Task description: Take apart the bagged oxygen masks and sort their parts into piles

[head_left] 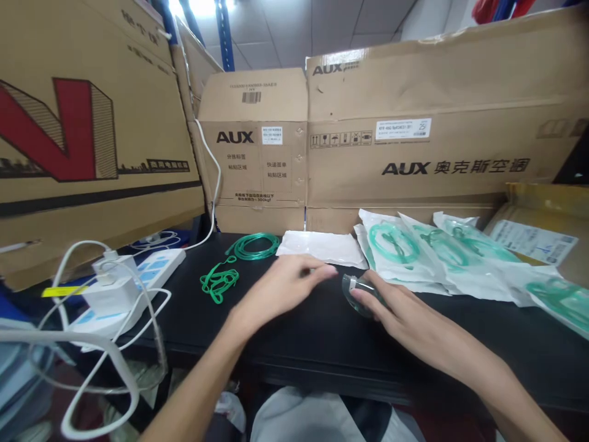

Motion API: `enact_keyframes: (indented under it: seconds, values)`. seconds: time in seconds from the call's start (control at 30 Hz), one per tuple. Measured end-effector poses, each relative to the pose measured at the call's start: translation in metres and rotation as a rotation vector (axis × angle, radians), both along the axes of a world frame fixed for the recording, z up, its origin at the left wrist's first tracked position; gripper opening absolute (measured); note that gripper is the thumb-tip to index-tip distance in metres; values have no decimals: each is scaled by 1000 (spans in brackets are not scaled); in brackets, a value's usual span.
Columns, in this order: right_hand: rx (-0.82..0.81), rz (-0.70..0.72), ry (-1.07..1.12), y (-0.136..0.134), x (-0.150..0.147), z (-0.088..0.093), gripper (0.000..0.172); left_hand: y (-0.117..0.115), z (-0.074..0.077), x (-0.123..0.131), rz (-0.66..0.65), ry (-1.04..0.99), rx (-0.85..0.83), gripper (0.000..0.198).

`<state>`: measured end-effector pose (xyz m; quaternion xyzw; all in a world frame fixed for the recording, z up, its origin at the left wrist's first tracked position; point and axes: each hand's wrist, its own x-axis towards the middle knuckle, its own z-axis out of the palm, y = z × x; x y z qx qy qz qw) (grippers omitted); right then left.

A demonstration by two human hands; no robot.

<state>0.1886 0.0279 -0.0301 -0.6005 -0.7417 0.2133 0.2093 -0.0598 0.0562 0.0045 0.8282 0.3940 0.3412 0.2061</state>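
Observation:
My right hand [391, 301] grips a clear plastic face mask [356, 293] by its edge, just above the black table. A small pale metal strip shows on the mask near my thumb. To its left is my left hand [289, 282], thumb stretched toward the mask but apart from it. Nothing visible is in that hand; its other fingers are partly hidden. Left of it lie a tangled green elastic strap [219, 282] and a coil of green tubing [255, 245]. Behind both hands, a flat white pouch [322, 247] rests on the table.
Several clear-and-white packs [396, 242] with green tubing spread along the right side. A white power strip [159, 267] with plugs and looping cables stands at left. Large cardboard boxes [257, 178] wall the back and left. Another taped box [534, 239] sits at far right.

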Motion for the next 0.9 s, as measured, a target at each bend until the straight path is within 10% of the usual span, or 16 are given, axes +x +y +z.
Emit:
enact_keyframes:
  seconds: [0.13,0.37,0.9]
  values:
    - [-48,1,-34,-3,2,6,67,-7,4,-61,202,222,100,40]
    - [-69,61,-26,-2,1,8,66,-3,-32,-156,701,567,224,51]
    - [-97,91,-64,0,-2,6,66,15,-19,-146,840,709,19,34]
